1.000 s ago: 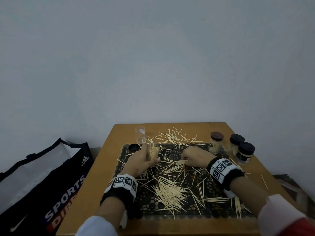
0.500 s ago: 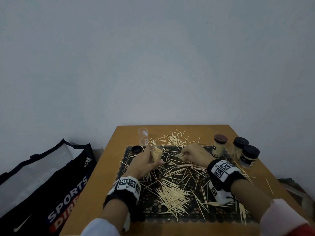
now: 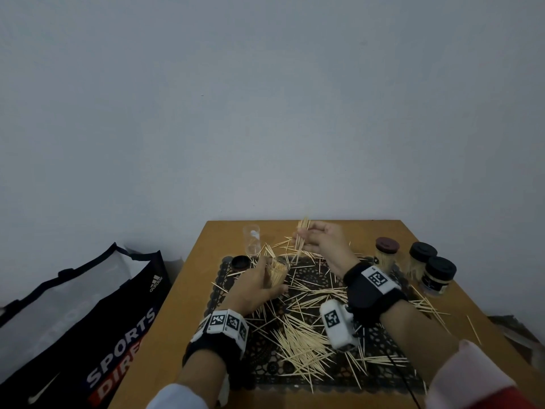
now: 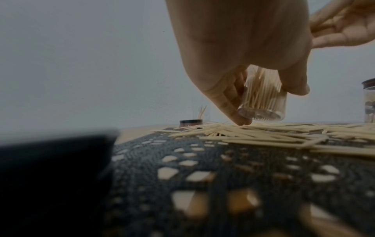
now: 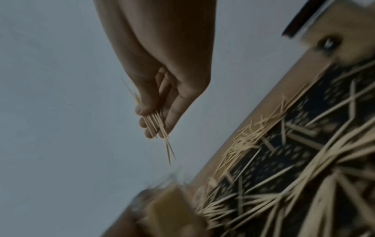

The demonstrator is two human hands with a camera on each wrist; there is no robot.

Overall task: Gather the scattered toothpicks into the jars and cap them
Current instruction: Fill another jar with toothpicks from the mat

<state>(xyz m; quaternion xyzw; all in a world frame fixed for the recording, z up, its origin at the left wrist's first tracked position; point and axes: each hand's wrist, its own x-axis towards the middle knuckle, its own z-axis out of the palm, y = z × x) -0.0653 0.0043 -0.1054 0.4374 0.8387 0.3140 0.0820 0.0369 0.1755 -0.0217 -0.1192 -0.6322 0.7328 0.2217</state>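
A black and white carrier bag (image 3: 76, 317) stands on the floor at 9 o'clock from the tabletop (image 3: 188, 293); it reads "SPORTS" with "DIRE" cut off beneath, and carries the word "adidas" with its stripes and a white swoosh low down. The wristbands bear square black-and-white code tags.

Five jars can be counted. Three capped ones stand together at 2 o'clock on the tabletop: one with a brown cap (image 3: 386, 256) and two with black caps (image 3: 421, 259) (image 3: 437, 276); the nearest has a pale label whose print is too small to read. One clear open jar (image 3: 251, 240) stands at 11 o'clock with what seems to be only a few sticks inside. A single loose dark cap (image 3: 239, 262) lies just in front of it, at the corner of the black lace mat (image 3: 380, 376).

The fifth jar (image 4: 263, 102) is packed with toothpicks and is gripped in the left hand (image 3: 256, 286), fingers (image 4: 227, 102) and thumb curled round its wall, its base lifted just above the mat and tilted.

The right hand (image 3: 324, 240) is raised at 12 o'clock, up and beyond the held jar, its fingers (image 5: 172, 115) and thumb pinching a small bundle of toothpicks (image 3: 302, 237), points downward.

Scattered toothpicks (image 3: 300, 349), too many to count, lie across the mat and spill onto the bare wood toward 3 o'clock.
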